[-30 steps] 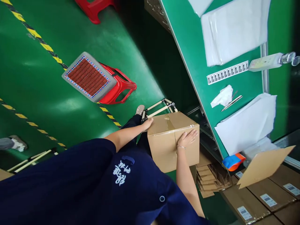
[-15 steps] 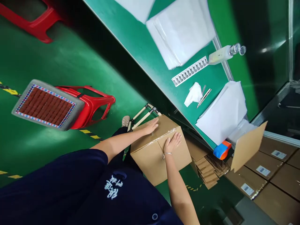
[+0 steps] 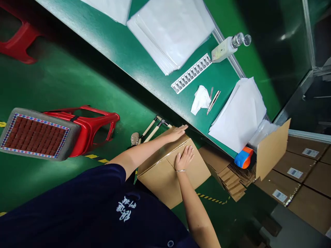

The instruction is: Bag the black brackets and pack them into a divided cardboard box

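The box (image 3: pixel 167 179), just beside the table's (image 3: pixel 116 44) near edge, looks stiff; smooth card may slip under flat palms (its weight I cannot judge), so opposite lower edges seem the surest hold. The left hand (image 3: pixel 177 133) is over its top, fingers together; the right hand (image 3: pixel 184 159) lies flat on its side, fingers slightly apart. Off the table's near side, a stool (image 3: pixel 86 132) stands on glossy floor (image 3: pixel 64 86); past its right end, cartons (image 3: pixel 310 203).

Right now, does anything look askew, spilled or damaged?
Mildly: a crumpled white wad lies on the table, and the nearby white sheets are fanned with uneven edges, so both look untidy. I see no spill, and the box under the right hand shows no obvious damage.
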A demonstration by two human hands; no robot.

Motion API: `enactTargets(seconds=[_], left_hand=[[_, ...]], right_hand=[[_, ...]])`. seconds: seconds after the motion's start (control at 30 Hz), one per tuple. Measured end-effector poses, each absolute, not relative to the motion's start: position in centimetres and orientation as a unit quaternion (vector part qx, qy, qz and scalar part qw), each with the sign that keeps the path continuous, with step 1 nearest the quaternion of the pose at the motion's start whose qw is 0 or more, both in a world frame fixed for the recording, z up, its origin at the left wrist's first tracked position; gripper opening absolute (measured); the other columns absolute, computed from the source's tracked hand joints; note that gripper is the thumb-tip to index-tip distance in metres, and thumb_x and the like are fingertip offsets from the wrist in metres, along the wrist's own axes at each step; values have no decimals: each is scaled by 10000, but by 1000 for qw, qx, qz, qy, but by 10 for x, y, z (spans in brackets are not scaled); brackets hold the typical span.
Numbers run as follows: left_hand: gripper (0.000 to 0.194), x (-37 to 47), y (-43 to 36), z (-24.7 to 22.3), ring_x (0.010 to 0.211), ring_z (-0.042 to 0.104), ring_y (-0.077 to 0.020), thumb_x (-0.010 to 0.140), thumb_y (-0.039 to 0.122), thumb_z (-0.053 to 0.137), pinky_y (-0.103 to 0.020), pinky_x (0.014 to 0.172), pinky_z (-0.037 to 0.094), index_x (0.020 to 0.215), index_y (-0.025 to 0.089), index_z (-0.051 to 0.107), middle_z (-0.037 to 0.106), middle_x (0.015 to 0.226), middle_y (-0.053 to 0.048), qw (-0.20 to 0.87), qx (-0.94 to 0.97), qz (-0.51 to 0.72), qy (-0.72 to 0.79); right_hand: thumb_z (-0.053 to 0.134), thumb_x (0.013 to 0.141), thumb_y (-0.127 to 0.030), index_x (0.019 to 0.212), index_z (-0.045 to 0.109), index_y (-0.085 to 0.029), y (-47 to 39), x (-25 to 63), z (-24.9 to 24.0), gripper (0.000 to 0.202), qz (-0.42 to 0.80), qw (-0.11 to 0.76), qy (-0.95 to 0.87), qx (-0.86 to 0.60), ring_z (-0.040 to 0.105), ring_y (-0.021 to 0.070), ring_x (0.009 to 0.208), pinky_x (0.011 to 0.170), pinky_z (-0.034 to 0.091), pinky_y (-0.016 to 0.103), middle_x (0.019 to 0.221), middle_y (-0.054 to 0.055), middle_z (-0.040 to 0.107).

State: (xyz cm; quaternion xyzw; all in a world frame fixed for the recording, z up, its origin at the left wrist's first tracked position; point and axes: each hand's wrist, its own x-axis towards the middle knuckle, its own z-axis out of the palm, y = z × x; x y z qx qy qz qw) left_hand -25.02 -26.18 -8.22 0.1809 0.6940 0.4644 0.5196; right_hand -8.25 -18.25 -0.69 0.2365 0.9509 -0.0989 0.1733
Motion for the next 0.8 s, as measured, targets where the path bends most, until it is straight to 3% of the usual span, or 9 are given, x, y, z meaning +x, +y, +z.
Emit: enactTargets(seconds=[0.1, 0.23, 0.3, 0.5, 0.63, 0.7, 0.8], left_hand=[[499, -249, -247, -80, 1465, 214, -140, 1014, 387, 144, -334, 1190, 168, 1482, 346, 313, 280, 1575, 67, 521, 190, 475, 683], [491, -264, -270, -95, 1365, 413, -263, 982, 478, 351, -501, 1147, 253, 1364, 210, 504, 481, 1459, -102, 527, 139, 453, 706], [483, -272, -279, -96, 1321, 458, -276, 961, 471, 439, -538, 1125, 282, 1317, 159, 535, 514, 1412, -139, 503, 119, 457, 724], [440, -250, -242, -65, 1173, 572, -158, 1018, 292, 254, -298, 1062, 409, 1182, 198, 651, 661, 1224, -28, 446, 163, 517, 713], [294, -241, -243, -64, 1094, 605, -195, 984, 329, 452, -408, 978, 483, 1158, 164, 622, 635, 1208, -73, 449, 159, 485, 734], [320, -248, -260, -66, 1064, 609, -221, 933, 356, 563, -447, 915, 515, 1179, 153, 590, 609, 1210, -92, 452, 139, 440, 763], [343, -253, -292, -52, 1045, 610, -222, 922, 362, 581, -443, 891, 527, 1197, 158, 575, 596, 1213, -94, 434, 100, 363, 818]], right_hand=[[266, 900, -398, 1497, 264, -83, -182, -82, -8, 675, -93, 166, 954, 231, 157, 320, 1447, 1113, 167, 610, 1531, 192, 297], [252, 913, -401, 1503, 260, -94, -184, -85, -5, 665, -90, 168, 954, 233, 158, 315, 1450, 1114, 159, 614, 1542, 177, 290], [254, 915, -396, 1502, 268, -102, -186, -86, -3, 656, -91, 168, 953, 235, 152, 312, 1453, 1115, 154, 616, 1542, 169, 295], [282, 920, -388, 1502, 269, -110, -186, -86, -6, 645, -112, 149, 954, 234, 146, 298, 1453, 1122, 171, 603, 1546, 161, 290], [308, 913, -372, 1502, 277, -132, -185, -86, -6, 637, -125, 147, 952, 237, 150, 292, 1453, 1124, 174, 604, 1555, 142, 284], [316, 912, -366, 1507, 269, -148, -185, -87, -3, 635, -136, 148, 950, 239, 146, 291, 1456, 1121, 173, 612, 1563, 133, 271], [322, 916, -352, 1510, 265, -156, -185, -87, 2, 628, -163, 144, 947, 235, 136, 296, 1461, 1118, 169, 624, 1574, 130, 251]])
